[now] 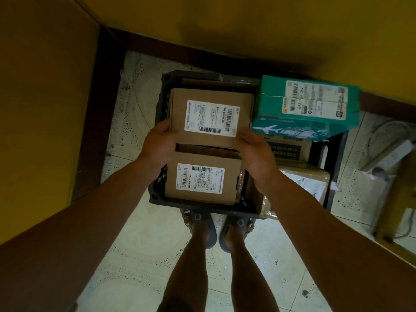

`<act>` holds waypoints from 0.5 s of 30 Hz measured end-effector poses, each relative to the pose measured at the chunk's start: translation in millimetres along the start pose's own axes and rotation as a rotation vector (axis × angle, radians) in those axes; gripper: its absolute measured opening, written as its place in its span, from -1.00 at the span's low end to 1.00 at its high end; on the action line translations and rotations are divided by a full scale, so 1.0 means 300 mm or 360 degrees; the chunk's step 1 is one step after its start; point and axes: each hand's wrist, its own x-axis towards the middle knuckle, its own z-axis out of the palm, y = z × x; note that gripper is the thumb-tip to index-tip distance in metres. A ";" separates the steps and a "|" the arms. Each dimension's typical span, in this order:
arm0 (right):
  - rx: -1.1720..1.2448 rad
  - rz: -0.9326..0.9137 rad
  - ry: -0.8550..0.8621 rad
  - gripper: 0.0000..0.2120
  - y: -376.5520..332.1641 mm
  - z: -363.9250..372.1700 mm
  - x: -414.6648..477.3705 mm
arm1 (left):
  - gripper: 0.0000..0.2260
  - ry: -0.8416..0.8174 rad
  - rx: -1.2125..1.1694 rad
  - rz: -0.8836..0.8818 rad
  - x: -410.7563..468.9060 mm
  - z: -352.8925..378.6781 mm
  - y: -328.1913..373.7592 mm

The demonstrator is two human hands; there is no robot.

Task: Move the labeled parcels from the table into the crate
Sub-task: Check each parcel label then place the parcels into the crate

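A: Frame state? Quick.

B: A brown parcel (211,118) is held over the black crate (165,104). The left hand (157,146) is clamped on its near-left corner and the right hand (256,154) on its near-right corner, fingers wrapped under the edge. White label faced up.

A: What's below the hands?

B: A second labeled parcel (202,177) is already seated in the crate, just below and between the two hands. To the right of the right hand a teal parcel (308,104) is stacked on further boxes, in what looks like a second crate. No tabletop is seen. The crates are on the tiled floor (139,239).

A: Step in hand?

B: Judged as lowering the held parcel into the far half of the crate. Whether it is already touching the bottom cannot be told.

A: How should it be done well?

B: The parcel should be kept level and eased down beyond the seated one, edges kept parallel to the crate wall. Fingers should be slid out sideways before the gap closes, or they could be pinched. Label is best left facing up.
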 end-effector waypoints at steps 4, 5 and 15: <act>-0.0112 -0.0191 0.0132 -0.84 0.023 0.000 -0.001 | -0.66 0.0117 0.0207 0.0107 0.019 0.023 -0.008; -0.0148 -0.0243 0.0223 -0.86 0.036 -0.004 -0.001 | -0.66 0.0158 0.0317 0.0179 0.021 0.027 -0.016; -0.0506 -0.0312 0.0087 -0.73 0.066 0.025 -0.006 | -0.40 -0.0087 0.1248 0.0416 0.012 0.066 -0.077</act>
